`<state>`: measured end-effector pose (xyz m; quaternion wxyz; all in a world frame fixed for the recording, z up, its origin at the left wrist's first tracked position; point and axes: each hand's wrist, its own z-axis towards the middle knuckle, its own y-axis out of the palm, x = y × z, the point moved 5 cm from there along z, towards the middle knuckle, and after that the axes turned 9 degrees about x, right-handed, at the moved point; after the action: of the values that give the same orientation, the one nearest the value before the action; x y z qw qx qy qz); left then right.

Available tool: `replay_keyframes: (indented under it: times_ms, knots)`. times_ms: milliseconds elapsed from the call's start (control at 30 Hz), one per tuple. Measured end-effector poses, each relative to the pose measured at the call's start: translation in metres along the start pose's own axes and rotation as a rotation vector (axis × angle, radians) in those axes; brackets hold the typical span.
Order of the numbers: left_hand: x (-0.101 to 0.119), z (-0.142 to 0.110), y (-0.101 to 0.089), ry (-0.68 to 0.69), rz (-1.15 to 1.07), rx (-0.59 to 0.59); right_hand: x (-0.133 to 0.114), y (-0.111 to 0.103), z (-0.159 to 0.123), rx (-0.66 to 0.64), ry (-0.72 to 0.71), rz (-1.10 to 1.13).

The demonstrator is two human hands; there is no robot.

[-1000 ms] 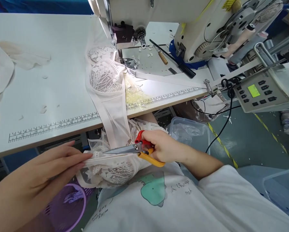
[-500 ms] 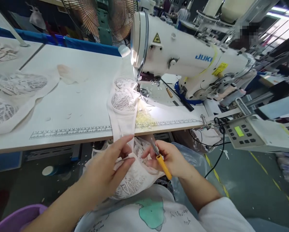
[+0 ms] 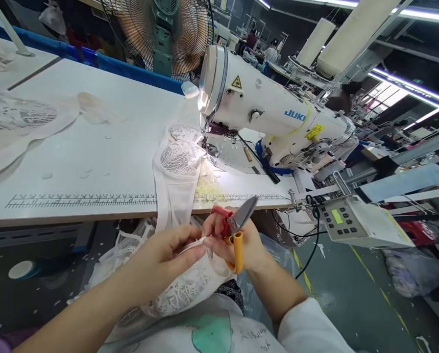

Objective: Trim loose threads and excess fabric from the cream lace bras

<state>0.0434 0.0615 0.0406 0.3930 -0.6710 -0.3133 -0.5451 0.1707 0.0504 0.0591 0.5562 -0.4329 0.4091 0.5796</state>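
A white lace bra hangs over my lap, and part of the white fabric runs up onto the table beside the needle. My left hand is closed, pinching a narrow edge of the bra between thumb and fingers. Close against it, my right hand holds scissors with red and yellow-orange handles, the blades pointing up and to the right. Its thumb and fingertips also meet at the bra's edge. The lace cup on the table lies by the presser foot of the sewing machine.
More white lace garments lie on the left of the white table, which has a printed ruler along its front. Yellowish scraps sit near the needle. A fan stands behind; a control panel hangs at right.
My right hand has turned the scissors so their blades point up and right, and its fingertips have come to the bra's edge beside my left hand. The camera view has shifted.
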Motion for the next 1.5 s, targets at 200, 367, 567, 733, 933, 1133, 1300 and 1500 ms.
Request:
replay_keyframes:
  times_ms: [200,367,567,733,933,1133,1300,1500]
  knots:
    - [-0.009,0.002,0.004,-0.101,-0.178,-0.091,-0.001,0.002,0.001,0.003,-0.061,0.02]
    - [0.003,0.006,0.001,0.04,-0.07,0.049,0.008,-0.002,0.004,-0.021,0.047,-0.012]
    - [-0.01,0.008,-0.007,-0.126,-0.114,0.049,0.021,-0.013,-0.006,-0.428,0.097,-0.339]
    - [-0.025,0.011,-0.011,-0.299,-0.175,0.043,0.036,-0.014,-0.024,-0.675,0.138,-0.583]
    - [-0.023,0.016,-0.007,-0.379,-0.246,0.016,0.041,-0.014,-0.03,-0.654,0.168,-0.711]
    - [-0.032,0.016,-0.006,-0.422,-0.25,-0.022,0.039,-0.018,-0.029,-0.585,0.168,-0.738]
    - [-0.034,0.017,-0.006,-0.4,-0.259,-0.02,0.04,-0.019,-0.03,-0.474,0.177,-0.662]
    - [-0.03,0.015,-0.011,-0.333,-0.177,0.017,0.053,-0.02,-0.035,-0.352,0.188,-0.589]
